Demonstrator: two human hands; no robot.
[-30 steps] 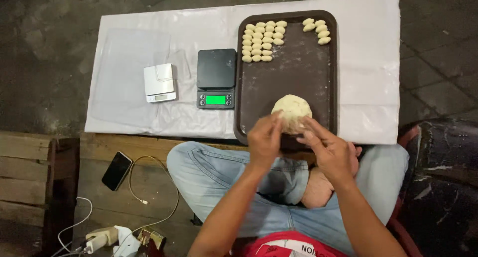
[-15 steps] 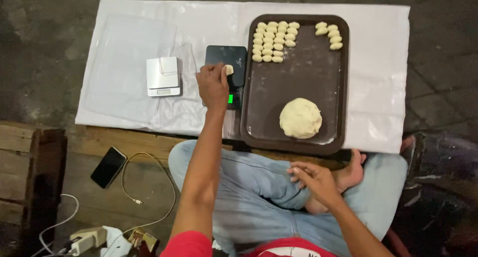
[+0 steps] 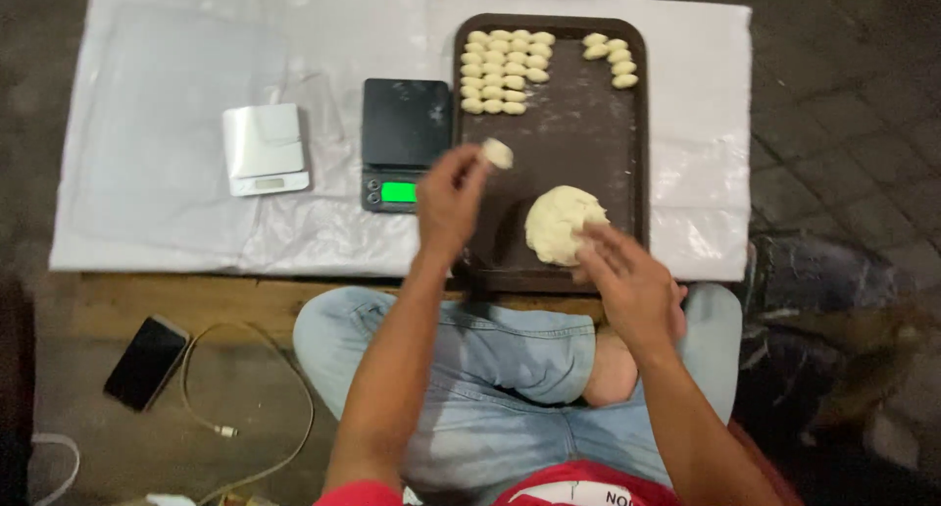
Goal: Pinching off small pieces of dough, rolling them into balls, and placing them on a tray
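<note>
On the white sheet [image 3: 176, 173] lie a black scale [image 3: 404, 138] with a green display and a white square scale [image 3: 263, 148]. The left hand [image 3: 449, 200] pinches a small dough piece [image 3: 497, 154] above the dark tray [image 3: 588, 163]. The right hand [image 3: 627, 280] has a released grip, its fingers touching the dough ball [image 3: 561, 222] on the tray.

Tray [image 3: 627, 173] near edge hidden behind hands; white cable [image 3: 49, 462] cut off bottom-left; right side blurred.

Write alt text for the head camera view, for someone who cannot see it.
A seated person's left hand holds a small pale dough piece over a dark rectangular baking tray, while the right hand touches a large round dough ball beside a black digital scale.
</note>
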